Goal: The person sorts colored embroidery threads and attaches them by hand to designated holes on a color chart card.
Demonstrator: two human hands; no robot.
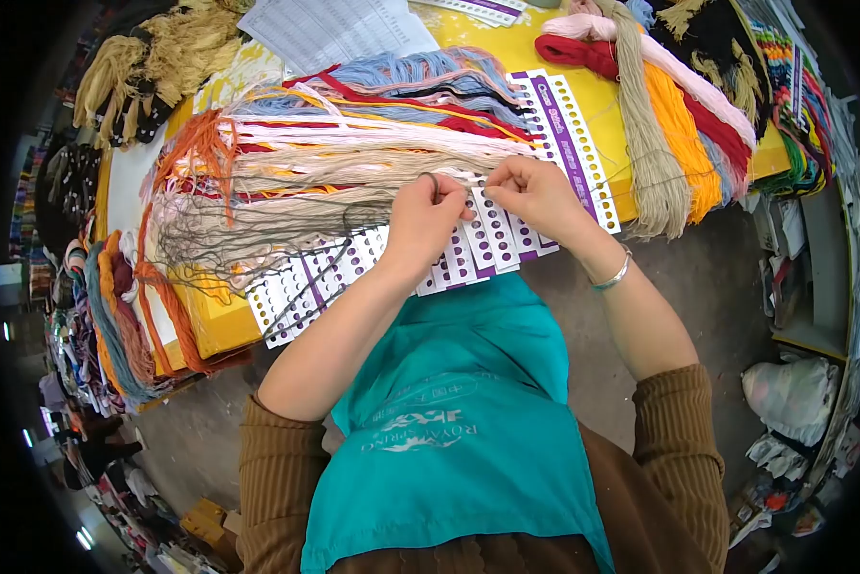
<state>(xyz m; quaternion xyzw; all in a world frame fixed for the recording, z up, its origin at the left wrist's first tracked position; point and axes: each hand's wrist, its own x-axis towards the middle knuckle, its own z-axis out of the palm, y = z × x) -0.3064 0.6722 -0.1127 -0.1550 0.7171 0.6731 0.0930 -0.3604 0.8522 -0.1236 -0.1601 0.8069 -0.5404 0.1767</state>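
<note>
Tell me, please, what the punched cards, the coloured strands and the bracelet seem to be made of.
Punched cards: likely thin cardboard, matt white with purple print; flat, with clean round holes.
Coloured strands: soft thread, perhaps cotton, slightly glossy; limp in loose bundles.
Bracelet on the right wrist: looks like shiny silvery metal, though too small to be sure.

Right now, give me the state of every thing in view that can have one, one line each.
White-and-purple punched paper cards: flat, overlapping in a row, partly threaded.
Left hand: closed, pinching the dark grey thread loop.
Right hand: fingers curled at the cards' edge; grip unclear.
Mixed-colour thread skeins: laid out loose across the yellow table.
White printed paper sheet: lying flat.
</note>
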